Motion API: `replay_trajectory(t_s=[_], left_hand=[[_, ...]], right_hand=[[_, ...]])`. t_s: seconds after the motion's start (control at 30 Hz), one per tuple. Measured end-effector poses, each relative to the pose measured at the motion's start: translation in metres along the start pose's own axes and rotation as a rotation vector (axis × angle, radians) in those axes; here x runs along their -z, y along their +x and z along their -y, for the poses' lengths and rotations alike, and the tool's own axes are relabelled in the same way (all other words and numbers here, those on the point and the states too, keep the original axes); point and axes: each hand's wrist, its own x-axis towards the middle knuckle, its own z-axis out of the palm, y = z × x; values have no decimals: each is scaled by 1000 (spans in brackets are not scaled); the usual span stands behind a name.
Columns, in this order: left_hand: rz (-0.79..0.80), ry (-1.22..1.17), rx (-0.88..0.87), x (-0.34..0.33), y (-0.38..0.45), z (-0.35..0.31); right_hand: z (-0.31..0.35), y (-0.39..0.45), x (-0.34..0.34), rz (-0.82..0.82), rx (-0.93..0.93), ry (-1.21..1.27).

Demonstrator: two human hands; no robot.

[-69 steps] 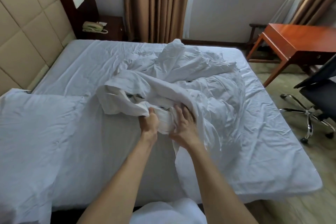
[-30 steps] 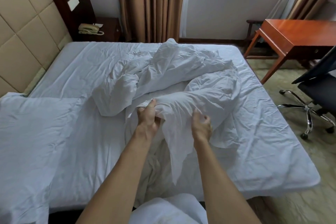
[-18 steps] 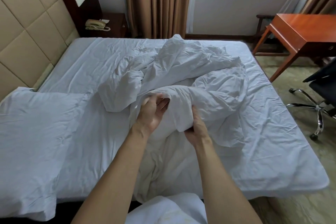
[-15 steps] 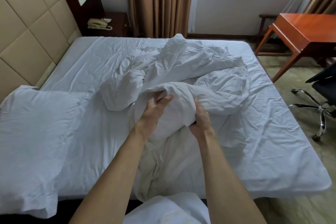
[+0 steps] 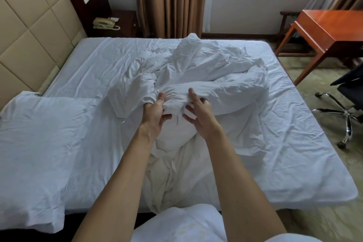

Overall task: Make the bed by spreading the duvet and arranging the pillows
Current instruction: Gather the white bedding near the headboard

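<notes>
Head view: white duvet lies bunched in a crumpled heap at mid-bed, on the white sheet of the bed, w/ one fold trailing down toward the near edge btwn the person's forearms. Left hand grips a gathered bunch of the duvet, thumb up top & fingers curled under the cloth. Right hand is just beside it, fingers spread & only loosely bent, tips touching the duvet fold, not clenched round it. Both hands sit at the near side of the heap, close together but apart. A white pillow lies flat at the left, near the padded beige headboard, its near corner hanging over the bed edge; well apart from the duvet. Behind the bed: dark nightstand w/ a pale phone on it, brown curtains by the wall. Right side: orange-brown wooden table and a black office chair w/ chrome legs on the carpet. A white garment on the person shows at bottom centre.
</notes>
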Motion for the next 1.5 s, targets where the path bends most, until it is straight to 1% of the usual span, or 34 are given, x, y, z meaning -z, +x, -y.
replay_trajectory(t_s=[0.07,0.1,0.17,0.2,0.27,0.3,0.33,0.37,0.4,0.47,0.53,0.6,0.63,0.67,0.7,0.73,0.77,0.83,0.87,0.9,0.97,1.0,1.1,1.17,1.27,1.3,1.37,1.4,1.43,1.5], left_hand=[[-16,16,-17,4,-2,5],[-15,14,-23,7,-3,8],[-3,31,-43,13,-3,13],[3,52,-48,16,-5,15],[20,58,-45,20,-10,20],[49,29,-31,22,-13,21],[97,-6,-9,23,-17,20],[160,-40,32,24,-19,18],[231,-69,84,24,-21,15],[286,-128,192,24,-23,9],[204,-178,256,23,-20,6],[80,-228,262,30,-19,6],[40,-252,256,34,-19,5],[28,-280,246,38,-20,4],[30,-305,225,40,-20,2],[18,-329,199,42,-21,-1],[6,-371,143,42,-25,-5],[-31,-410,28,45,-37,-8],[-48,-398,36,51,-37,-5],[-67,-381,63,58,-32,1],[-122,-371,124,70,-25,9],[-143,-357,136,76,-23,12],[-122,-357,141,79,-26,7],[-118,-376,188,85,-22,5],[-152,-352,236,100,-11,0],[-128,-349,238,110,-6,-1],[-87,-338,240,126,-6,-12],[-50,-385,226,134,-11,-22],[-34,-423,185,147,-11,-29],[-42,-423,98,181,-8,-42]], right_hand=[[-6,5,-1,-103,-60,115],[-7,7,-1,-128,-81,197],[-12,17,3,-110,-104,404],[-13,20,5,-105,-117,463],[-16,26,5,-150,-120,427],[-17,29,5,-223,-104,356],[-17,32,4,-305,-67,267],[-15,32,0,-326,-17,198],[-11,26,-8,-290,38,158],[-9,15,-23,-167,122,67],[-6,-1,-36,-47,157,-143],[-3,-9,-43,109,195,-326],[1,-12,-45,177,198,-341],[5,-12,-46,230,183,-298],[8,-11,-44,264,143,-221],[7,-7,-42,264,83,-140],[4,-2,-39,220,19,-84],[-8,10,-35,64,-100,-41],[-14,15,-32,2,-167,19],[-20,21,-30,-13,-231,123],[-30,31,-23,18,-290,351],[-35,36,-19,13,-293,418],[-47,45,-14,-34,-282,440],[-49,49,-23,-98,-265,408],[-34,55,-38,-261,-133,328],[-30,57,-48,-291,-81,303],[-21,55,-73,-290,-17,228],[-19,56,-86,-288,14,197],[-19,56,-102,-282,42,160],[-25,55,-140,-242,76,105]])
